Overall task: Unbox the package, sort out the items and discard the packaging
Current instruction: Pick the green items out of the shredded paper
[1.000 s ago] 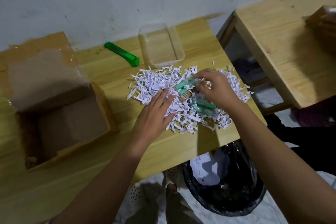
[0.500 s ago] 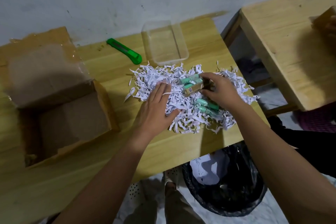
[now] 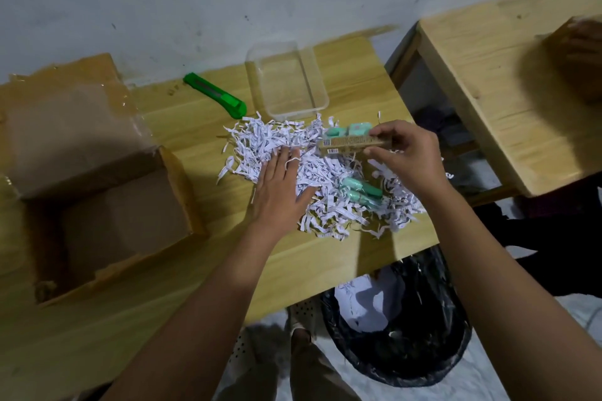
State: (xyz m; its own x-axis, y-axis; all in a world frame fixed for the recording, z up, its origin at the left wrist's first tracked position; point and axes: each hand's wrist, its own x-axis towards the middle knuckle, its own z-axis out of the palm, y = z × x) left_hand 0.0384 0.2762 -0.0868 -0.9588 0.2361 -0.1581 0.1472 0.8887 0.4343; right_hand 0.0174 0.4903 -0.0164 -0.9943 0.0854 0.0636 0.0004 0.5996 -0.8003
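Right hand point(image 3: 407, 156) pinches the right end of a narrow tan carton point(image 3: 350, 143), fingertips on its upper edge and thumb on its lower edge; the carton is held level just above the far side of the shredded paper point(image 3: 260, 140), its free end pointing left. The carton is long and slim, with fine print along its side and a barcode label near the left end. Two mint-green packets point(image 3: 350, 131) sit directly behind it; whether the same fingers hold them cannot be told. Left hand point(image 3: 280, 192) lies flat on the paper, fingers straight and together, gripping nothing. Two mint-green tubes point(image 3: 360, 190) rest side by side on the shreds between the hands. On the wooden table point(image 3: 195, 127): an opened cardboard box point(image 3: 97, 205) at left, a green utility knife point(image 3: 215, 95) and a clear plastic container point(image 3: 286, 81) beyond the paper. A black-lined bin point(image 3: 407, 335) stands below the table's near edge
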